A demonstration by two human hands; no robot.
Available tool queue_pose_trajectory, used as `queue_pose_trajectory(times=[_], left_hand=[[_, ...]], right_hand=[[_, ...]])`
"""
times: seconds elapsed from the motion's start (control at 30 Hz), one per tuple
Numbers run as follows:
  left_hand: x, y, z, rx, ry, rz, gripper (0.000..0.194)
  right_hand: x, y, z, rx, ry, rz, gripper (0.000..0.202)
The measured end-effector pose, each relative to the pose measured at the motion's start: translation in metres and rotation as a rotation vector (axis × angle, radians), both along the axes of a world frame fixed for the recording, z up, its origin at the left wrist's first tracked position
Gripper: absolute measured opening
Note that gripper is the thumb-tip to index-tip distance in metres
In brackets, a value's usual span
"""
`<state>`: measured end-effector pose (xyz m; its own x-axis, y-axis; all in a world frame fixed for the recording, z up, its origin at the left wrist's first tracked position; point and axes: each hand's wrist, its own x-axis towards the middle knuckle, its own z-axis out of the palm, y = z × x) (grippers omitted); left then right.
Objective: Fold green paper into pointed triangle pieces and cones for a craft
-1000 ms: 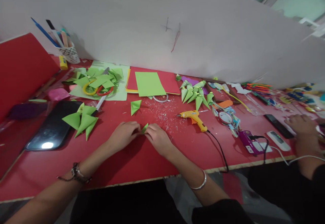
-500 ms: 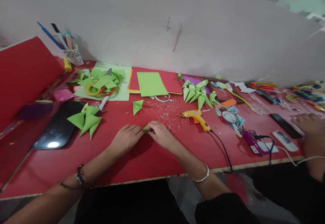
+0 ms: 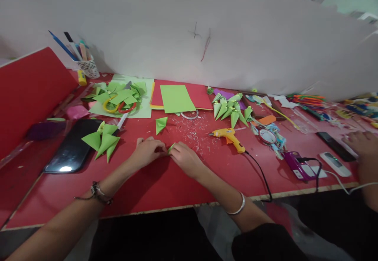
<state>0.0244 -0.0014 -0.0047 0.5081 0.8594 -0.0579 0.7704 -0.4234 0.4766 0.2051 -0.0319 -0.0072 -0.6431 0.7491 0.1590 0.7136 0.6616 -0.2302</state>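
Observation:
Low over the red tabletop, my right hand (image 3: 186,159) pinches a small green paper piece (image 3: 171,148), mostly hidden by the fingers. My left hand (image 3: 149,152) meets it from the other side, its fingers bent and closed at the paper's edge. Just beyond them lies a folded green paper cone (image 3: 161,125). To the left, several green paper cones joined in a cluster (image 3: 103,140) rest partly on a black phone (image 3: 73,146). A yellow glue gun (image 3: 228,138) lies to the right, nozzle pointing left.
Behind are scissors (image 3: 110,105) among green paper cutouts, a green sheet (image 3: 177,98) on red paper, and several rolled green cones (image 3: 232,109). A purple power adapter (image 3: 298,166) sits at right, near another person's hand (image 3: 360,142). A pen cup (image 3: 88,67) stands back left.
My left hand has shifted slightly, its knuckles raised and fingers more bent at the paper. My right hand stays at the paper piece. The whole view has moved a little.

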Motion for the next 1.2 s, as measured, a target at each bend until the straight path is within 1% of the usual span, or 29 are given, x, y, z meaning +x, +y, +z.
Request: queue_pose_trajectory(times=[0.07,0.13,0.3,0.37,0.43,0.5,0.6,0.67,0.7,0.77,0.93,1.0,1.07,1.2], left_hand=[[0.001,0.002,0.000,-0.017,0.011,0.002,0.013],[0.001,0.002,0.001,-0.029,0.017,0.004,0.014],[0.002,0.000,0.004,-0.025,0.015,-0.001,0.016],[0.001,-0.002,0.006,0.008,0.014,-0.010,0.016],[0.001,-0.005,0.007,0.059,0.016,-0.051,0.014],[0.000,-0.009,0.007,0.152,0.040,-0.119,0.013],[0.000,-0.015,0.005,0.391,0.158,-0.252,0.015],[0.001,-0.018,0.004,0.516,0.222,-0.302,0.018],[0.001,-0.019,0.004,0.536,0.230,-0.303,0.018],[0.003,-0.020,0.003,0.536,0.217,-0.283,0.017],[0.003,-0.017,0.003,0.451,0.171,-0.275,0.016],[0.002,-0.016,0.001,0.426,0.166,-0.277,0.015],[0.002,-0.015,0.000,0.403,0.172,-0.270,0.015],[0.002,-0.016,-0.003,0.353,0.190,-0.232,0.015]], right_hand=[[-0.001,-0.004,-0.001,0.070,-0.071,0.026,0.013],[-0.002,-0.006,-0.002,0.091,-0.089,0.023,0.013],[-0.002,-0.006,-0.006,0.055,-0.016,-0.032,0.015],[-0.002,-0.004,-0.010,0.043,0.027,-0.048,0.015],[-0.001,-0.001,-0.012,0.027,0.050,-0.059,0.014],[-0.001,0.002,-0.012,-0.006,0.053,-0.055,0.012],[0.000,0.006,-0.009,-0.068,0.048,-0.027,0.012],[0.000,0.008,-0.007,-0.100,0.050,-0.021,0.012],[0.000,0.009,-0.006,-0.115,0.056,-0.023,0.012],[0.001,0.011,-0.004,-0.150,0.081,-0.018,0.011],[0.006,0.015,-0.002,-0.238,0.187,0.019,0.011],[0.006,0.016,-0.002,-0.247,0.181,0.009,0.010],[0.005,0.016,-0.002,-0.217,0.116,0.002,0.008],[0.001,0.014,-0.005,-0.060,-0.070,0.023,0.009]])
